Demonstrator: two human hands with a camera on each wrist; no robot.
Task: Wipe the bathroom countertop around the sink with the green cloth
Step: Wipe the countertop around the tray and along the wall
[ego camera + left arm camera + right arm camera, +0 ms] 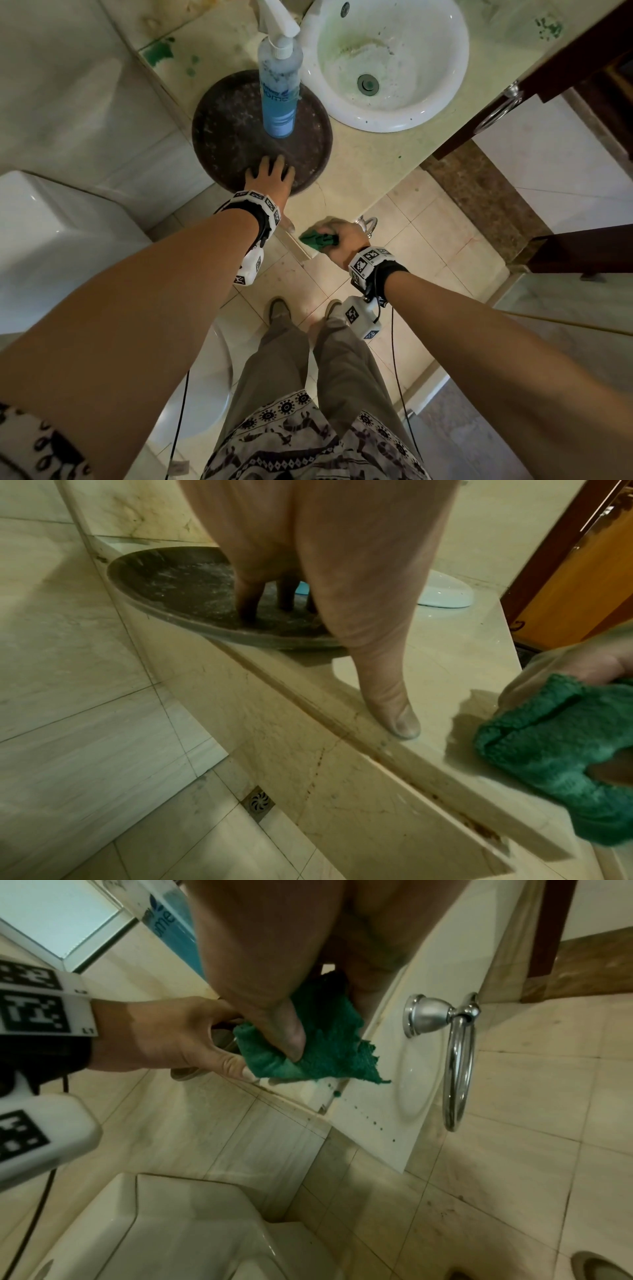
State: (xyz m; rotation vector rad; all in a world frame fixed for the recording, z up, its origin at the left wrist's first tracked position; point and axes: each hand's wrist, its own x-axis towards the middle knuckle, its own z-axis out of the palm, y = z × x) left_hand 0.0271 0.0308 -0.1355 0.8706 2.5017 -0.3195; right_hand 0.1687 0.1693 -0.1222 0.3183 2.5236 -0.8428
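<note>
The beige marble countertop (359,164) holds a white round sink (387,65) at the back right. My right hand (342,240) grips the bunched green cloth (317,238) and presses it on the counter's front edge. In the right wrist view my thumb (287,1031) pins the cloth (329,1042) down. My left hand (270,178) rests with spread fingers on a dark round tray (233,130). Its thumb (387,696) lies on the counter edge, a short way left of the cloth (555,750).
A blue spray bottle (279,89) stands on the tray beside the sink. Green stains (157,53) mark the back left of the counter. A chrome towel ring (455,1056) hangs on the counter's front face. A toilet tank (51,246) stands left, a wooden door frame (565,68) right.
</note>
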